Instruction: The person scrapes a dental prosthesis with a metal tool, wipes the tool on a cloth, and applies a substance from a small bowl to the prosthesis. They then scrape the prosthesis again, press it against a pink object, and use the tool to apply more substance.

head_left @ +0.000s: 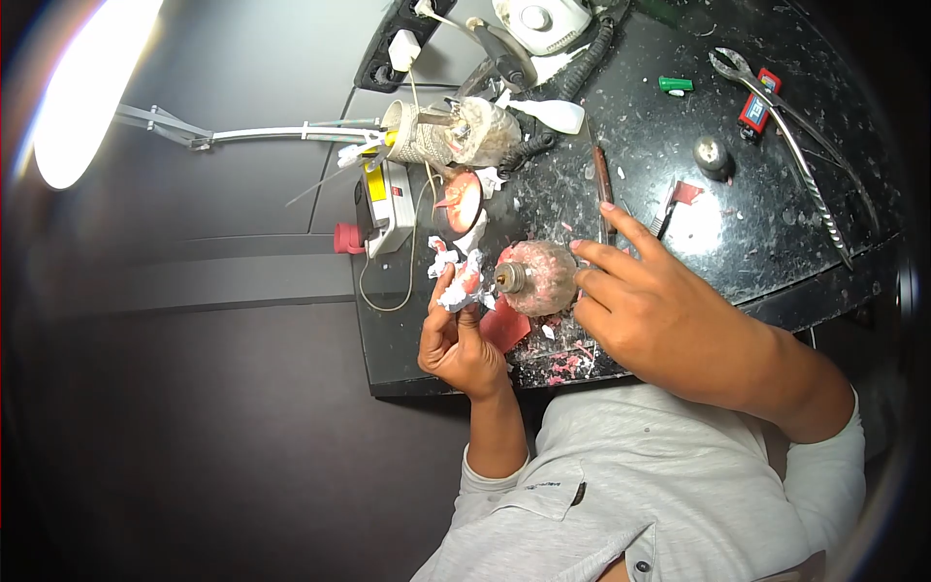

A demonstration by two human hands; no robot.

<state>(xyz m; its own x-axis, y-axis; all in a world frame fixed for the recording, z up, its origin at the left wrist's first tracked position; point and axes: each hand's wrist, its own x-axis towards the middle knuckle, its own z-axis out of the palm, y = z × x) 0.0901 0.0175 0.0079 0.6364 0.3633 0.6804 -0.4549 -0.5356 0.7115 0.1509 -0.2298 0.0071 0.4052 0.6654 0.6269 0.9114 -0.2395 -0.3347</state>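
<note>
1. A person in a pale grey shirt works at a dark speckled surface (776, 242). The left hand (464, 339) is raised, its fingers (448, 291) closed in a pinch on a crumpled white wad (464, 281) flecked with pink.
2. The right hand (640, 310) grips a round ball (541, 276), cloudy and pink-tinted. Its curled fingers (593, 281) press the side of the ball away from the left hand, and the index finger stretches out above them.
3. The ball lies between the two sets of fingers, its brass neck (511, 278) pointing at the wad and almost touching it. Whether the ball rests on the surface cannot be told.
4. Just below the ball and the left fingers lies a red scrap (506, 330). Pink crumbs (572, 364) are scattered under the right fingers, near the edge of the surface.
5. Just beyond the left fingers sits a pink dish (462, 202). Farther out stand a white box with a yellow label (388, 194) and a woven cup (415, 131) stuffed with tools.
6. Beyond the right fingers lie a thin rod (603, 179) and a small red-tipped tool (679, 199). A metal knob (713, 155) is near them.
7. Well apart, past the right hand, lie long steel pliers (805, 165), a red lighter (755, 102) and a green cap (676, 84).
8. A lit lamp (87, 87) glares far off on the left hand's side.
</note>
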